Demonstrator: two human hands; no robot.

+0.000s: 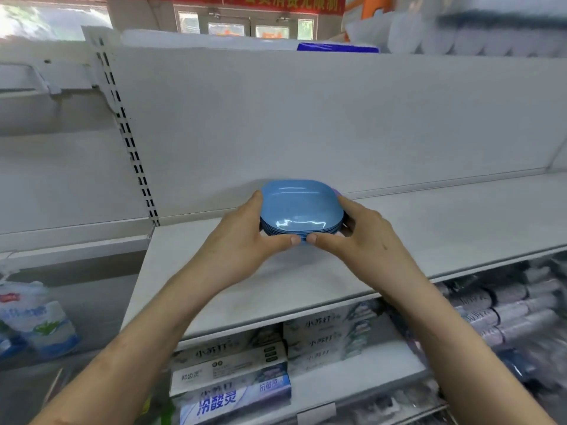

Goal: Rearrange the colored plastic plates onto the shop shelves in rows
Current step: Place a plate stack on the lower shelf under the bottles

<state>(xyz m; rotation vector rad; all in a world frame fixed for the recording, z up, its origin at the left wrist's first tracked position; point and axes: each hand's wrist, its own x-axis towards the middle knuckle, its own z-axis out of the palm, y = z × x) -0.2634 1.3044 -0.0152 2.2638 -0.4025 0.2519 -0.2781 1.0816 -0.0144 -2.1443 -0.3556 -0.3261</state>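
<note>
Nearest, bottom of view: boxed toothpaste cartons (233,381) stacked on the lower shelf (352,391), wrapped grey rolls (503,305) to their right, blurred. A blue-and-white bag (33,320) sits low at far left.

Above that, both bare forearms reach up and forward over the white middle shelf (214,289). Left hand (245,237) grips the left side of a stack of blue plastic plates (302,210), thumb along the near edge, fingers wrapped up the left rim. Right hand (362,234) grips the right side, thumb on the near edge, its tip just short of the left thumb. The plates are nested, top one rounded-square and glossy; a sliver of purple shows at the far right rim. The stack is over the back part of the middle shelf; whether it touches the shelf I cannot tell.

Behind: white back panel (306,124), slotted upright (129,133) to the left. A top shelf holds a blue pack (337,47) and blurred white goods. Red banner (245,3) farthest back.
</note>
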